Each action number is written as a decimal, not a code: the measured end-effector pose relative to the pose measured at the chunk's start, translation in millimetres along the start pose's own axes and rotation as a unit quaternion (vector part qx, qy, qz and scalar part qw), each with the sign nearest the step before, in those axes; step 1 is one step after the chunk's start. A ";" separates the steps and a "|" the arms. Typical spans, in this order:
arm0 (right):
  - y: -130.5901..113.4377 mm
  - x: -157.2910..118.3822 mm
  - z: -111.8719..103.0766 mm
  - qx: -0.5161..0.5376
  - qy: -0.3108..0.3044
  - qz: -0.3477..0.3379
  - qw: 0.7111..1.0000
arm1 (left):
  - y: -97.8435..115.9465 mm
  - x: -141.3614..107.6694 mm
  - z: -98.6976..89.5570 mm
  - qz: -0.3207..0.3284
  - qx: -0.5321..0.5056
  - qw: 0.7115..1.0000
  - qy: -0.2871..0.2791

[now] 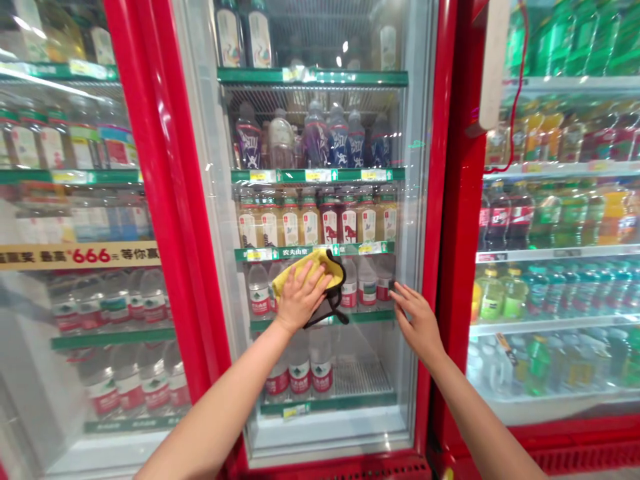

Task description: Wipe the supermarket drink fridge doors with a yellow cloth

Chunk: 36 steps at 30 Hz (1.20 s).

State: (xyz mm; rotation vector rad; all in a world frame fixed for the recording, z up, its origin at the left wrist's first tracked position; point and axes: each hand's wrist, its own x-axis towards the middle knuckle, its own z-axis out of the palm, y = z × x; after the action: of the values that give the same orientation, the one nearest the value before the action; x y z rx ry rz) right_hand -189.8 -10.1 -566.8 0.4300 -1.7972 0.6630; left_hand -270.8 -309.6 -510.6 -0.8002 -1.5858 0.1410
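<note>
A yellow cloth (300,272) with a dark edge lies pressed on the glass door (360,353) of a red-framed drinks fridge. My left hand (301,297) is spread over the cloth and holds it to the glass, its dark lower part hanging below my fingers. Over by the right side of the same door is my right hand (414,320), fingers stretched out and slightly parted. Its fingertips are at the glass beside a small dark thing (393,285) that I cannot make out. Bottled drinks (330,223) stand on shelves behind the door.
The red door frame (443,200) runs up the right side. To the left stands another fridge with water bottles (143,373). At the right, shelves carry green and orange drinks (560,213). A white box (490,73) with a red cord is near the top right.
</note>
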 end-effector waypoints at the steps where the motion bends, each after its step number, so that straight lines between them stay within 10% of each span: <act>1: 1.5 3.1 -0.5 -0.002 0.006 0.001 1.000 | 6.5 13.3 3.1 -0.041 0.003 0.999 0.003; 6: 4.3 6.0 -0.6 -0.007 0.004 -0.008 1.000 | 51.6 44.8 16.3 -0.057 -0.026 0.998 -0.015; 10: 13.4 -5.8 -5.7 -0.007 -0.021 -0.016 1.000 | 48.0 2.1 8.4 0.086 -0.067 0.992 -0.058; 13: 23.3 -12.4 -12.2 -0.009 -0.023 -0.014 1.000 | 31.1 -19.5 2.9 0.049 -0.049 0.997 -0.042; 20: 30.5 -13.9 -17.2 -0.009 -0.004 0.013 1.000 | 60.0 49.6 22.4 -0.041 -0.027 0.998 -0.026; 28: 36.8 -20.3 -21.0 -0.001 -0.029 0.025 0.999 | 58.8 33.1 16.0 0.209 -0.061 0.973 -0.073; 36: 41.2 -15.7 -33.0 -0.001 -0.031 0.034 0.999 | 77.3 107.6 31.4 0.035 -0.068 0.996 -0.037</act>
State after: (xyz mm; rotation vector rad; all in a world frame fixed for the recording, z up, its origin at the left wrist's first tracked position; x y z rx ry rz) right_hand -184.6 42.1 -583.5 0.3944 -1.8782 0.7022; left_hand -264.3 -180.3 -468.5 -0.9667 -1.6506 0.1146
